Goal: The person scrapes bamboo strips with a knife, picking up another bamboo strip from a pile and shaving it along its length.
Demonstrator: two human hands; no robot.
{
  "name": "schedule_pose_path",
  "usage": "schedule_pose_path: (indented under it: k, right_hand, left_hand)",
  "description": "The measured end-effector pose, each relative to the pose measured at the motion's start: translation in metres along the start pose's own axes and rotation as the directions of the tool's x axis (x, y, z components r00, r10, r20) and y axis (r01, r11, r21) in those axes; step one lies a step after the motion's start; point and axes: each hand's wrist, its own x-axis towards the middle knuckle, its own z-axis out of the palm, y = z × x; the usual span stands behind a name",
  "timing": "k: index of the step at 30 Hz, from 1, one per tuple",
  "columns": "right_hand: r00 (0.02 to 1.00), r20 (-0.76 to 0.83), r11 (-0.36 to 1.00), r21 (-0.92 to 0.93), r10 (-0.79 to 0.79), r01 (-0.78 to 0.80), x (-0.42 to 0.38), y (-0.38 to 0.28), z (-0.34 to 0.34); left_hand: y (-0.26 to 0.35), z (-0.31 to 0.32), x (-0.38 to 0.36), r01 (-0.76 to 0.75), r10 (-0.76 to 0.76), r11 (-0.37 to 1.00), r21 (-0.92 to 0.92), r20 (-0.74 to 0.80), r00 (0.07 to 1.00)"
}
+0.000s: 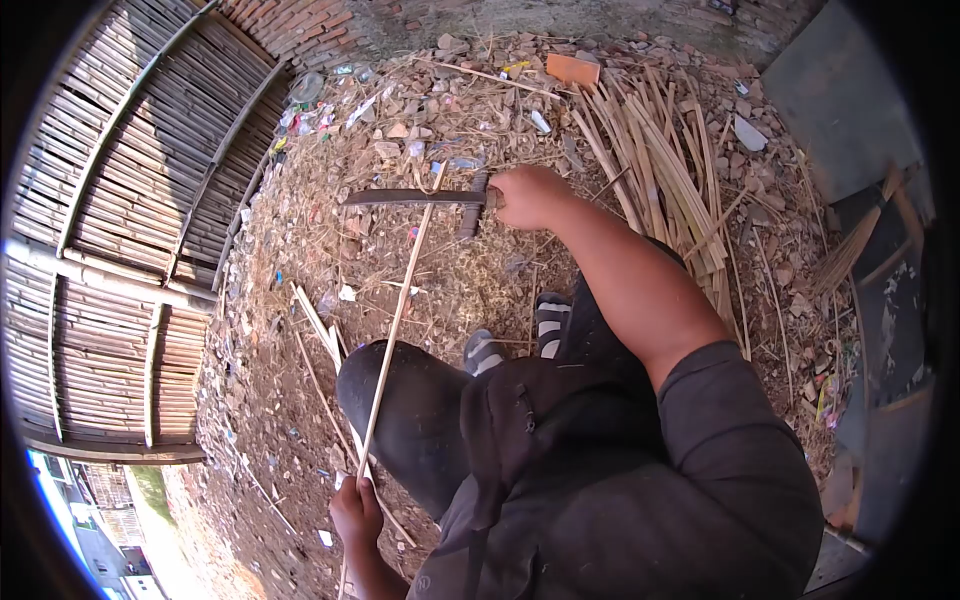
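Note:
My right hand [525,197] is closed round the handle end of a machete [390,197], its long dark blade pointing left. A narrow dark bar [470,222] lies crosswise by the blade close to that hand; I cannot make out what it is. At the lower left, my left hand [357,510] grips a long pale bamboo strip [400,305]. The strip slants up past my bent knee and crosses the blade near its far end. Whether the blade's edge is cutting into the strip cannot be seen.
A heap of split bamboo strips [655,165] lies to the right of my feet. More strips [318,325] rest by my left knee. A bamboo slat wall [110,200] stands at left, a brick wall [300,25] behind. Rubble and litter cover the ground [270,390].

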Motion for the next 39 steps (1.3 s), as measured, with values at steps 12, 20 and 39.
schedule_pose_path:
  k: [12, 20, 39]
  right_hand:
    - [0.974, 0.112, 0.975, -0.089, -0.195, 0.206, -0.009, -0.031, -0.001]
    - [0.988, 0.070, 0.987, -0.075, -0.136, 0.142, -0.010, -0.021, -0.008]
    - [1.000, -0.001, 0.996, -0.080, 0.028, -0.028, 0.005, -0.001, 0.008]
  left_hand:
    - [0.007, 0.003, 0.006, 0.042, -0.042, 0.999, -0.012, -0.007, 0.999]
    - [0.010, 0.000, 0.009, 0.035, -0.035, 0.999, -0.017, -0.003, 0.999]
    - [-0.007, -0.010, -0.006, 0.008, -0.003, 0.995, 0.096, -0.057, 0.998]
